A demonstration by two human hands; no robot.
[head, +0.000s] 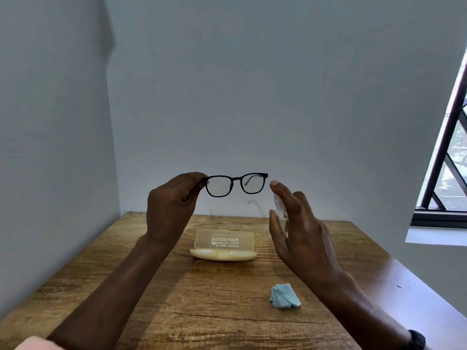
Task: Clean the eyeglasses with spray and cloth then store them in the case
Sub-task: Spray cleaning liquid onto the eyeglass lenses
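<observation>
Pinching black-framed eyeglasses, clear spray bottle, crumpled cloth

Head camera looks forward and down, close over the table, facing a corner

Case sits on table, mid-depth, lid open. Cloth on table, right of case and nearer the person. Eyeglasses held above case; left hand up-left of case, right hand just right with spray bottle.
</observation>
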